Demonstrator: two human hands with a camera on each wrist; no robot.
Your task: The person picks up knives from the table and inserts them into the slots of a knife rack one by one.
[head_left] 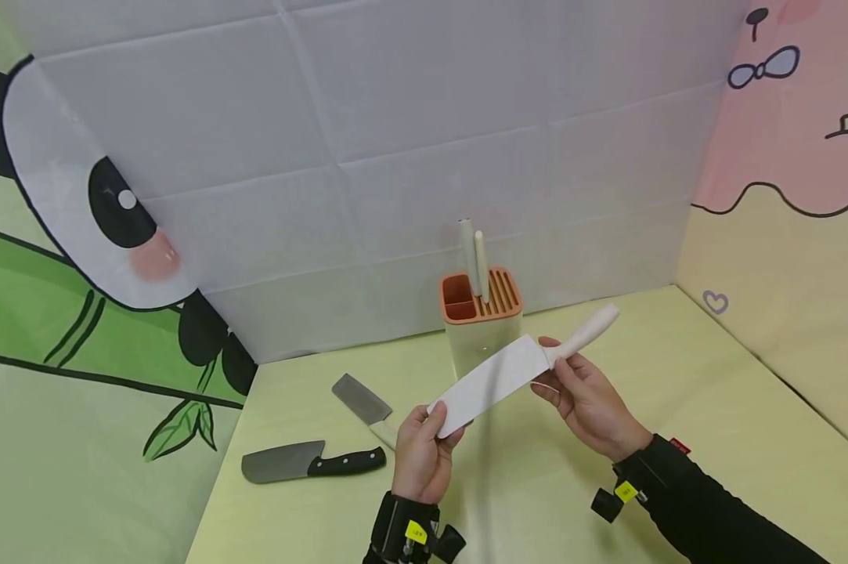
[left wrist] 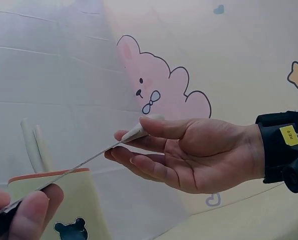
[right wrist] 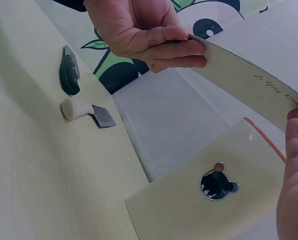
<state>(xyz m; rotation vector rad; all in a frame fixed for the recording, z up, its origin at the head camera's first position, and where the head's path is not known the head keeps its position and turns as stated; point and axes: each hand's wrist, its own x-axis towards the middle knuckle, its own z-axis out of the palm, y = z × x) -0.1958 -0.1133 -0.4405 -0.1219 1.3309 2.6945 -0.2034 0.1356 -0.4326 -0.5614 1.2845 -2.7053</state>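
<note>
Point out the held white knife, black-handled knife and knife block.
Held white knife [head_left: 510, 370], head view: blade, toward the handle.
Black-handled knife [head_left: 298, 461], head view: blade, near the handle.
Knife block [head_left: 469, 343], head view: front wall.

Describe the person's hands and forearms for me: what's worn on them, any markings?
The left hand and right hand are ungloved. Each wrist wears a black band with a yellow label and a stubby black module. The right forearm is in a black sleeve; a small red tag shows near that wrist. The labels' print is too small to read.

L hand [right wrist: 143, 40] w/ lettered knife [right wrist: 246, 80]
</note>
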